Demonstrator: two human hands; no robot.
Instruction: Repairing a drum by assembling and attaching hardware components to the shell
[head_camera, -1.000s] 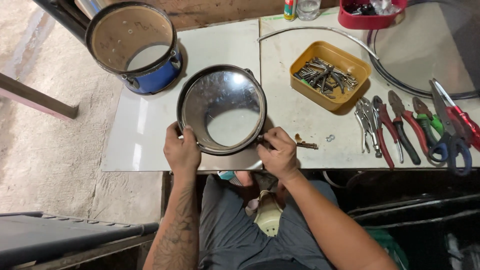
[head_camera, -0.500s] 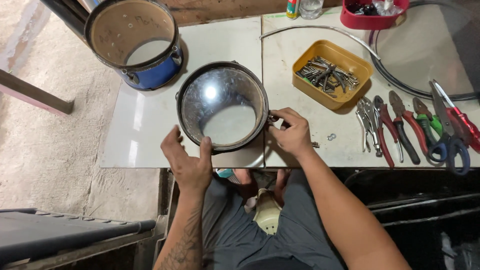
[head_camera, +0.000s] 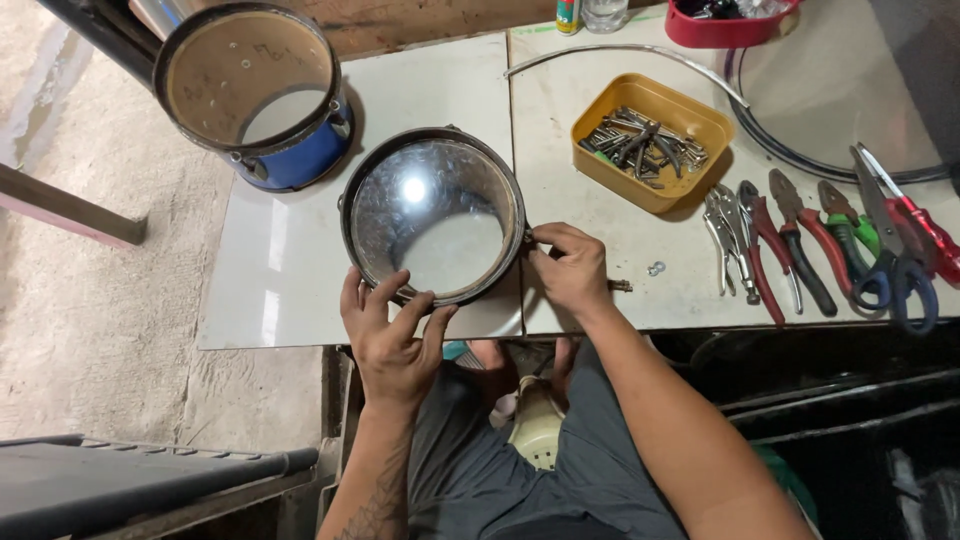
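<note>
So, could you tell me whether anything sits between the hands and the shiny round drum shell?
Nothing visible does. The left hand rests on the drum shell at its near rim, and the right hand touches its right edge.
</note>
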